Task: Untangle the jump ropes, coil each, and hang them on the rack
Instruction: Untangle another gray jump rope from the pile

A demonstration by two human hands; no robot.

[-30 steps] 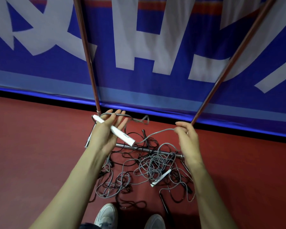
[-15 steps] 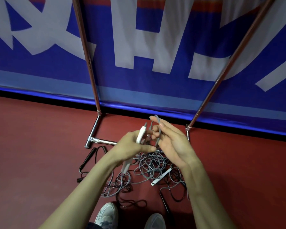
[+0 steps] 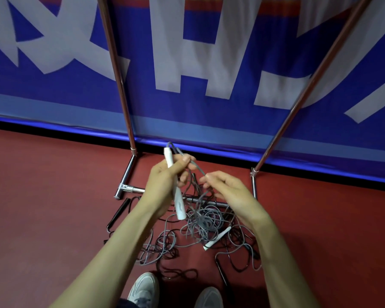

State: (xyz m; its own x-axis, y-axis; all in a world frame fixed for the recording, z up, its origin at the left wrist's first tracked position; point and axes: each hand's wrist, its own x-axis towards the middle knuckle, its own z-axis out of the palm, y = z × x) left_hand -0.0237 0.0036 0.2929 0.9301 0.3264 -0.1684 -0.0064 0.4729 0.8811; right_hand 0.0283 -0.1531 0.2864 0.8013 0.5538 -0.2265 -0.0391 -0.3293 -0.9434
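Note:
My left hand (image 3: 165, 181) grips a white jump-rope handle (image 3: 175, 185) upright, with a loop of grey cord (image 3: 196, 167) leaving its top. My right hand (image 3: 227, 190) pinches that grey cord just right of the left hand. Below both hands a tangled heap of grey and black ropes (image 3: 202, 225) lies on the red floor, across the rack's bottom bar. A second white handle (image 3: 217, 237) rests in the heap. A black handle (image 3: 118, 211) lies at the heap's left.
The chrome rack (image 3: 129, 172) has two slanted posts rising on the left and right (image 3: 298, 103) and floor feet. Behind it hangs a blue and white banner (image 3: 209, 63). My grey shoes (image 3: 145, 290) stand at the bottom edge. Red floor (image 3: 42, 196) spreads to both sides.
My hands, spread apart a second ago, came together. The left hand turned the white handle from slanted to upright, and the right hand now pinches the cord close beside it.

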